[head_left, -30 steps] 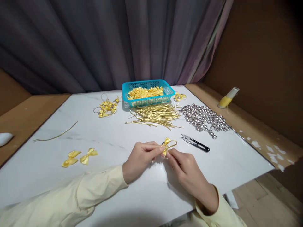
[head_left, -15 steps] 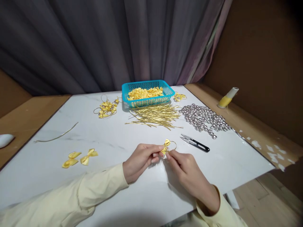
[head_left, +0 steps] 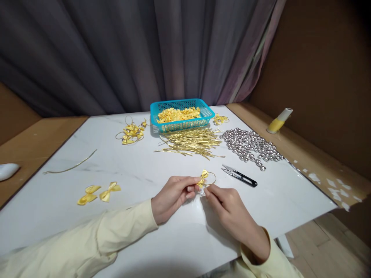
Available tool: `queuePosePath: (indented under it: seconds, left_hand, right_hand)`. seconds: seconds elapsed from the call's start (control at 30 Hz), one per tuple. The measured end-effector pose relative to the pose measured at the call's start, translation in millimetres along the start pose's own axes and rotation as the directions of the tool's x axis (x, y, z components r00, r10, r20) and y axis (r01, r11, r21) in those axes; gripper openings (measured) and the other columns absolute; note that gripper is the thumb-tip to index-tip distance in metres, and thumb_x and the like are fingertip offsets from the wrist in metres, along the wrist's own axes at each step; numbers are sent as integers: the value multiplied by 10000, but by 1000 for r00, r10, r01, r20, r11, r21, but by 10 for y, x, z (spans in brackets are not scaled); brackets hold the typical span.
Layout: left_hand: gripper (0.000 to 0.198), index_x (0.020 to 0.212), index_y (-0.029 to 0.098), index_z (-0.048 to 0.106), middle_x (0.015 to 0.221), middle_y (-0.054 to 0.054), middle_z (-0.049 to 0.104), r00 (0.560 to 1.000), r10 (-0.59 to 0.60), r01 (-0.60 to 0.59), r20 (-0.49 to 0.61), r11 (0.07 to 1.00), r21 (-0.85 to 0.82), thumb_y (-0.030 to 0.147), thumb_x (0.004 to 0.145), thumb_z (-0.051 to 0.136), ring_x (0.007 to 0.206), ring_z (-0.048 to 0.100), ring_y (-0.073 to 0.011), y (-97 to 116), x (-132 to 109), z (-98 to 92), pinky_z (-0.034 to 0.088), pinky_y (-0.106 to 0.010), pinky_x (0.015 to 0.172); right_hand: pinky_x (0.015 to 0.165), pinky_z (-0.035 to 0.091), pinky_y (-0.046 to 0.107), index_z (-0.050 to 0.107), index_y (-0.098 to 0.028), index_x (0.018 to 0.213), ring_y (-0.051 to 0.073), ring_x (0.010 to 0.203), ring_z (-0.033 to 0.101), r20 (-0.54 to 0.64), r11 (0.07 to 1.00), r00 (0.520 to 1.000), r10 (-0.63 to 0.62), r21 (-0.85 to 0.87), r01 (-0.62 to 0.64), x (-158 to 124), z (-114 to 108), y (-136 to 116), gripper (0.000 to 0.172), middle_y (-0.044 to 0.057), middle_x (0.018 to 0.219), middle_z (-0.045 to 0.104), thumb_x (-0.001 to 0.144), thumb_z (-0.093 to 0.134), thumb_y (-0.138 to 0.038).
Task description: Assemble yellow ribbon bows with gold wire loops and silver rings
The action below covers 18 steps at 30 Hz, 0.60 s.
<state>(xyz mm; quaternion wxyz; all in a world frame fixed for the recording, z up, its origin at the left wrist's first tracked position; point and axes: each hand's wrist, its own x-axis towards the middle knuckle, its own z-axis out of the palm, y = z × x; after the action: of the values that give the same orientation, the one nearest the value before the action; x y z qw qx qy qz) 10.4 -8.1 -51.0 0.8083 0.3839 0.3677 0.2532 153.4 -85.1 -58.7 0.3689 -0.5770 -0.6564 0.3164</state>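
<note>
Between thumb and fingers, my left hand (head_left: 175, 197) pinches a yellow ribbon bow (head_left: 204, 174) above the near part of the table. A thin gold cord (head_left: 215, 177) curves out in a loop from the bow's right side. My right hand (head_left: 226, 206) is closed, its thumb and forefinger pinching the cord close to the bow. The fingertips hide the cord's end. Two loose yellow bows (head_left: 110, 191) lie left of my left hand. Black-handled thread snips (head_left: 240, 176) rest just beyond my right hand, blades pointing left.
A blue basket (head_left: 182, 124) of yellow bows stands at the back. Before it lie cut gold cords (head_left: 193, 143), with silver beads (head_left: 246, 144) to their right. Looped bows (head_left: 132, 133) are piled left of the basket. A yellow thread spool (head_left: 278, 122) stands on the right ledge.
Both hands keep nearly the same pinch on the bow and cord. The whole view has shifted very slightly; nothing on the table has visibly moved.
</note>
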Motion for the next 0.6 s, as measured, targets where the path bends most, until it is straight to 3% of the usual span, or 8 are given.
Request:
queuePosePath:
  seconds: [0.23,0.6]
  left_hand:
    - [138,656,67,661,621,-1,459,999,26,-28,-37,998,-54,198,698,661,534,341,-42,6,29,-36,313,-120,472]
    - [140,692,67,672,610,4,445,999,-3,0,-38,996,-87,206,698,672,528,336,-40,30,31,-28,322,-116,454]
  right_hand:
    - [493,249,223,335,-193,616,97,467,326,-2,1000,1000,14,-18,-14,-1,7,18,276,-48,514,348,886,351,-245]
    - [484,254,224,390,-182,615,90,459,326,-51,999,998,-42,-4,42,-33,-11,-1,281,-49,509,356,885,369,-254]
